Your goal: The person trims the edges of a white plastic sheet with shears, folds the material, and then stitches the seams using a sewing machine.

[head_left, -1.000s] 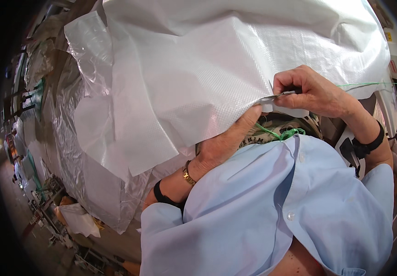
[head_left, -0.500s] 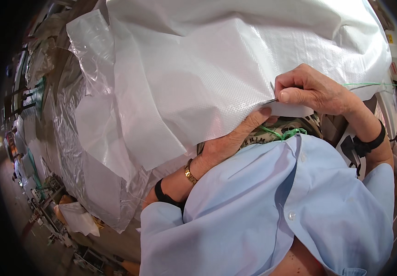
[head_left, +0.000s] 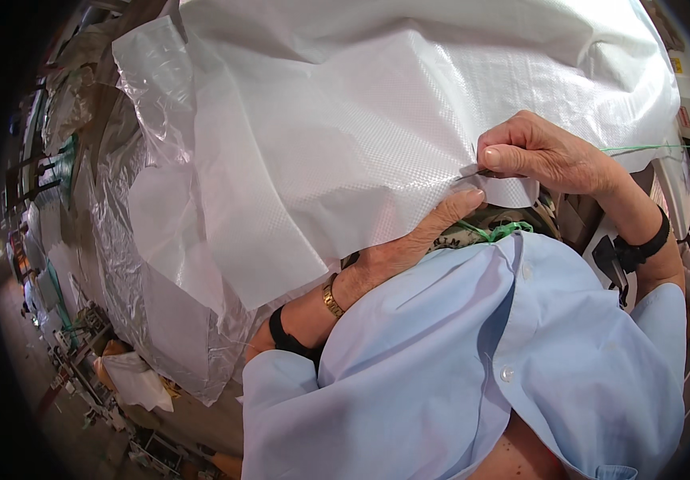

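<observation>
A: Where did we find the work?

B: We found the white woven sheet (head_left: 321,120) spread ahead of both hands, its near edge meeting the left hand (head_left: 409,244). The right hand (head_left: 541,158) was pinching a thin metal tool (head_left: 481,172) between thumb and curled fingers, the tip pointing leftward, just above the left thumb.

A: And the left hand?

B: Its thumb lay at the sheet's edge. Most fingers were hidden, so we could not tell how firmly it pinched.

A: What did we judge to be good handling?

B: In our judgement, the edge needed holding taut just beside the tool, with short strokes and the left thumb clear of the tip. Slack weave would probably have bunched.

A: Materials?

B: We recorded a fine, glossy weave, softly ridged beyond the hands. A smooth white flap (head_left: 513,193) curved below the right hand. Farther left of the left hand hung clear plastic film (head_left: 161,68), crinkled and shiny. Right of the right hand ran a thin green string (head_left: 649,147), nearly straight.
</observation>
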Demonstrator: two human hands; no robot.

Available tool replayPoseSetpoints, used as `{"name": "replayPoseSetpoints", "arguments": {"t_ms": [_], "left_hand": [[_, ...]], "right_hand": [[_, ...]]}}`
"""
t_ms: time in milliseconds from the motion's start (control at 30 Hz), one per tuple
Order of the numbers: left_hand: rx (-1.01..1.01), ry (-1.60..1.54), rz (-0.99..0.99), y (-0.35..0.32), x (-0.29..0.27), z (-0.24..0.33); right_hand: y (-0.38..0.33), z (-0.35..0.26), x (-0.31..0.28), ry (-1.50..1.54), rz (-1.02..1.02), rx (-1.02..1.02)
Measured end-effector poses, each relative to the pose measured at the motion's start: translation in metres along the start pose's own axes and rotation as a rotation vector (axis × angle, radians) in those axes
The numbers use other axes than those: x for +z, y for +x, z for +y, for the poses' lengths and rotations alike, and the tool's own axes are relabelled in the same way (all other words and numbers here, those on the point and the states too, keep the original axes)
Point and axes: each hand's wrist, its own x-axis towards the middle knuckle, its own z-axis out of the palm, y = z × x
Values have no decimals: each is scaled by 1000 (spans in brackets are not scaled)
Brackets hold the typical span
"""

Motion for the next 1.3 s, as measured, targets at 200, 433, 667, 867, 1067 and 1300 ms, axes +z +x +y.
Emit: {"name": "replayPoseSetpoints", "arguments": {"t_ms": [200,433,667,867,1067,1300], "left_hand": [[-8,44,-57,8,-5,-3],[-55,-2,-132,11,-4,-3],[-51,-56,-128,3,3,3],[-95,-92,-190,10,7,2],[-129,-129,-186,14,5,-4],[-150,-42,-197,17,3,-10]], "right_hand": [[-2,-5,-2,-81,6,-48],[0,-1,0,-63,13,-60],[1,2,4,-41,51,-79],[-2,-4,4,-40,48,-64],[-1,-3,9,-60,74,-63],[-2,-1,6,-39,52,-64]]}}
